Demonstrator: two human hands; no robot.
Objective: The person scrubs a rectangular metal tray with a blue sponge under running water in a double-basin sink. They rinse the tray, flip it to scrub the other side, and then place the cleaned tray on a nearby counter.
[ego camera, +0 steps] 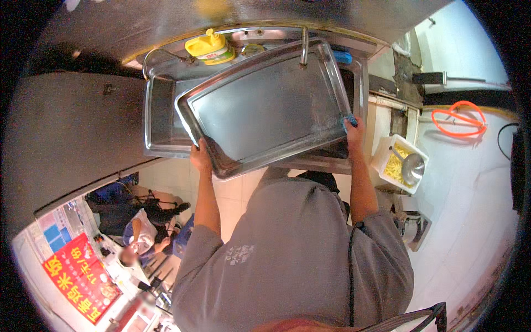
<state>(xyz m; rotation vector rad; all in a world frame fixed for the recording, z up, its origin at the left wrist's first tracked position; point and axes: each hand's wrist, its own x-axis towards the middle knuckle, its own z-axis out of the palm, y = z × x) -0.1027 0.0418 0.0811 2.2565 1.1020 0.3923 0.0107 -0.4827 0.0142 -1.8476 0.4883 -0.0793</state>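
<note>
A large rectangular stainless-steel tray (265, 108) is held tilted over a metal sink (161, 147). My left hand (200, 157) grips the tray's near left corner, thumb on the rim. At the tray's right edge, my right hand (354, 130) holds a blue scrubbing pad (350, 121) against the rim. The faucet spout (304, 47) reaches over the tray's far right part; whether water runs cannot be told. Most of the sink's inside is hidden beneath the tray.
A yellow jug (210, 49) and a blue object (342, 57) stand behind the tray. At right are a white tub (420, 182) of pale yellow strips with a ladle (412, 168), and an orange hose loop (477, 132). Another person (141, 232) is at lower left, beyond the counter.
</note>
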